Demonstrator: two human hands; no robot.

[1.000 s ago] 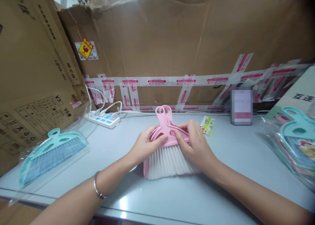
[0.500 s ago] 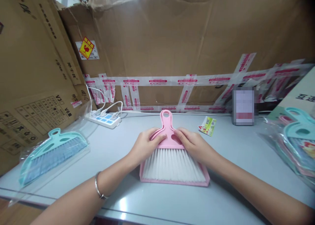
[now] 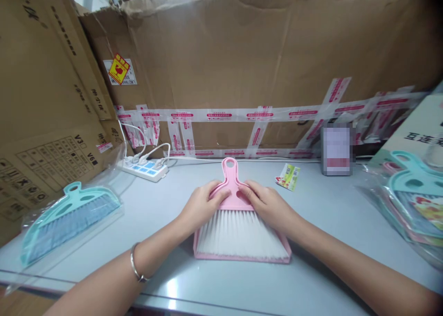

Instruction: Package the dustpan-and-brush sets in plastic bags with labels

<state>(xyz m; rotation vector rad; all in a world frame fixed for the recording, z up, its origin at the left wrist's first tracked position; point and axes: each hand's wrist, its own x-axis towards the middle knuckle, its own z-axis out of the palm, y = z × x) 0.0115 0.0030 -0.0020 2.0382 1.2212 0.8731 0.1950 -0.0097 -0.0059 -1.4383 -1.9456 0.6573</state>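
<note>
A pink brush with white bristles [image 3: 238, 230] lies nested in a pink dustpan [image 3: 242, 257], flat on the grey table [image 3: 332, 223] in front of me. Their handles [image 3: 230, 170] overlap and point away from me. My left hand [image 3: 200, 206] presses on the left shoulder of the brush with its fingers curled over the pink plastic. On the right shoulder, my right hand [image 3: 265, 204] grips the same way. A metal bracelet circles my left wrist.
A teal brush and dustpan set in a clear bag [image 3: 65, 219] lies at the left. More bagged sets [image 3: 413, 200] are piled at the right. A white power strip [image 3: 143, 168], a small printed label [image 3: 288, 175] and a blurred box [image 3: 336, 150] sit near the cardboard wall [image 3: 242, 57].
A second ago the brush was tilted with its handle apart from the dustpan's handle. Both hands have pressed it down, and brush and dustpan now lie flat, nested and aligned.
</note>
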